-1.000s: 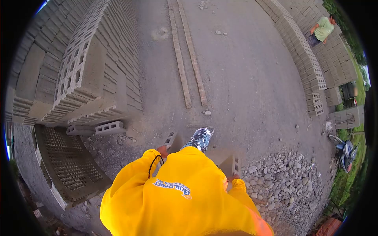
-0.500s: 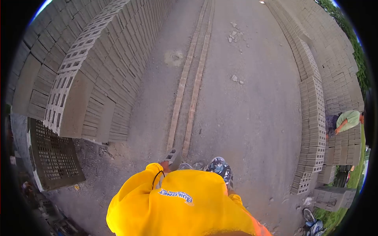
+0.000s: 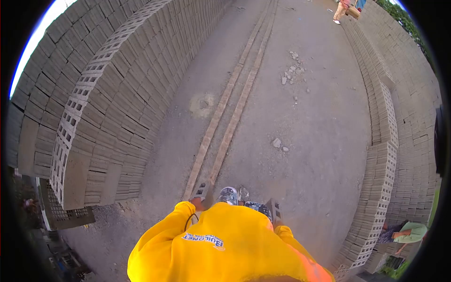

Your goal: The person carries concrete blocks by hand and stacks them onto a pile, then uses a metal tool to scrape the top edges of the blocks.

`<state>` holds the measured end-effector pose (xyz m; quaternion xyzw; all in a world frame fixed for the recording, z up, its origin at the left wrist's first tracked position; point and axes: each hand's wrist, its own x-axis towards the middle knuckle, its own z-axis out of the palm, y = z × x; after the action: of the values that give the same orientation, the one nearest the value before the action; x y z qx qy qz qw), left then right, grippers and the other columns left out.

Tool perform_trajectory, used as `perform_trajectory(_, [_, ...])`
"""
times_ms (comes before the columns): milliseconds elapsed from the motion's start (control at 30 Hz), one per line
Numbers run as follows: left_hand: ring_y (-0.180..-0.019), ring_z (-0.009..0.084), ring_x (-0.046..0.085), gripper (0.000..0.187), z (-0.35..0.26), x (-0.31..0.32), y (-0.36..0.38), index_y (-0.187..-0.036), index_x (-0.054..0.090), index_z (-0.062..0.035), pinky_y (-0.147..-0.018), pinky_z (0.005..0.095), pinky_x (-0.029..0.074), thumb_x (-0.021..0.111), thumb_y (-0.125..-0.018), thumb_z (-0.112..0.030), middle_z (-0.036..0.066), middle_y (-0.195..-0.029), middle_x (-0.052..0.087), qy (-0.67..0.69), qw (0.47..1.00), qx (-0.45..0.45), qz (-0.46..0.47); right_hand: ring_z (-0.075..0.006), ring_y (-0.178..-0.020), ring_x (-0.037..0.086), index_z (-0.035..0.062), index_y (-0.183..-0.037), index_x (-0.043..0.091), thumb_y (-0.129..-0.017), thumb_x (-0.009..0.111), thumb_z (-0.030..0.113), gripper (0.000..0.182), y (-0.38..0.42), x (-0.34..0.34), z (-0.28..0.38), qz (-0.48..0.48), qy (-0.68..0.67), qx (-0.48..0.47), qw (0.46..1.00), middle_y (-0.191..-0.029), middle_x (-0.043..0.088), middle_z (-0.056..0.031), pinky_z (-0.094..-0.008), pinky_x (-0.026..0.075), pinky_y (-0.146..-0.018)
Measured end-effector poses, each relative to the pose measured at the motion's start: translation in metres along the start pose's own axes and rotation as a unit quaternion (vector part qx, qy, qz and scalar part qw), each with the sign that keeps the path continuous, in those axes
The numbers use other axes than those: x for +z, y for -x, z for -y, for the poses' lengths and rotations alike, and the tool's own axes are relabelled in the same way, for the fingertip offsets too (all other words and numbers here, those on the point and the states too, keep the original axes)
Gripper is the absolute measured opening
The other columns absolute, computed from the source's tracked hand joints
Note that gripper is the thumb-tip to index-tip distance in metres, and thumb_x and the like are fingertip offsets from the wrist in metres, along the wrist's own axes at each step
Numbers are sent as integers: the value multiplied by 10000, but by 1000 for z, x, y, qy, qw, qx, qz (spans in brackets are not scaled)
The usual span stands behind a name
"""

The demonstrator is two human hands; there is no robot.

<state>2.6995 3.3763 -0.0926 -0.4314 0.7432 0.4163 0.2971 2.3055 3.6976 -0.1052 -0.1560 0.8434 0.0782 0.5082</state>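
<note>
My left hand (image 3: pixel 198 203) grips a grey hollow concrete block (image 3: pixel 202 189) beside my left leg, near the ends of two wooden rails. At my right side, a second hollow block (image 3: pixel 275 210) hangs next to my leg. My right hand is hidden behind the yellow sleeve (image 3: pixel 284 231) and the block. Between the two blocks, one shoe (image 3: pixel 228 195) shows in front of my yellow shirt.
Two parallel wooden rails (image 3: pixel 230 122) run forward along the ground. High stacks of blocks stand at left (image 3: pixel 112 108) and right (image 3: pixel 380 178). Rubble (image 3: pixel 293 70) lies ahead. One person (image 3: pixel 411 232) is at the lower right, another (image 3: pixel 340 11) far ahead. A crate-like grid (image 3: pixel 70 215) sits lower left.
The view has moved forward and turned; stacks and rubble have shifted in it. The block at my right side now shows clearly, and a distant person has come into view.
</note>
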Motion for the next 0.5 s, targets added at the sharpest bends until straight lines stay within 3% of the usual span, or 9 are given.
perform_trajectory(133, [-1219,348,526,856,-57,-76,-59,-1395,448,-131,-1030,389,411,739,-679,-500,201,-1329,534,51,998,-9,-32,-329,-1278,476,13,-1383,405,-683,808,327,866,-61,-130,49,-3,29,-23,999,-1397,465,-208,-371,396,-1052])
perform_trajectory(233, [-1188,372,543,772,-80,-112,-142,-1376,462,-118,-987,425,438,680,-742,-500,216,-1285,559,49,997,5,-63,-323,-1278,477,25,-1393,392,-705,798,296,843,-91,-235,117,14,22,-20,999,-1403,465,-196,-365,393,-1055])
perform_trajectory(300, [-1168,392,549,649,-108,-151,-204,-1317,519,-96,-952,465,452,608,-807,-487,231,-1251,573,35,998,-38,-32,-318,-1271,486,37,-1384,412,-751,769,233,753,-99,-308,174,-2,46,13,999,-1395,483,-175,-361,402,-1044])
perform_trajectory(367, [-1132,405,567,553,-113,-174,-285,-1234,581,-67,-929,489,460,546,-854,-467,241,-1198,598,9,997,-74,-5,-326,-1262,494,39,-1364,441,-716,790,287,777,-141,-373,203,48,0,2,999,-1378,497,-183,-380,414,-1031])
perform_trajectory(433, [-1095,403,589,531,-138,-227,-338,-1173,616,-50,-908,487,470,541,-855,-469,248,-1147,620,-13,997,17,-68,-327,-1261,495,38,-1363,443,-712,792,292,780,-180,-433,233,23,38,-3,999,-1377,498,-184,-381,415,-1030])
perform_trajectory(467, [-1087,402,592,536,-158,-262,-352,-1170,612,-44,-902,481,474,526,-860,-473,255,-1124,627,-54,995,69,-55,-328,-1261,495,38,-1362,444,-710,792,294,782,-195,-462,245,20,46,-1,999,-1377,499,-184,-382,415,-1030])
perform_trajectory(500, [-1108,399,581,525,-184,-299,-374,-1187,605,-57,-922,476,463,550,-849,-455,253,-1130,625,-28,999,18,-32,-328,-1261,495,38,-1361,445,-709,793,296,783,-214,-495,259,17,56,-2,998,-1376,499,-184,-383,415,-1029])
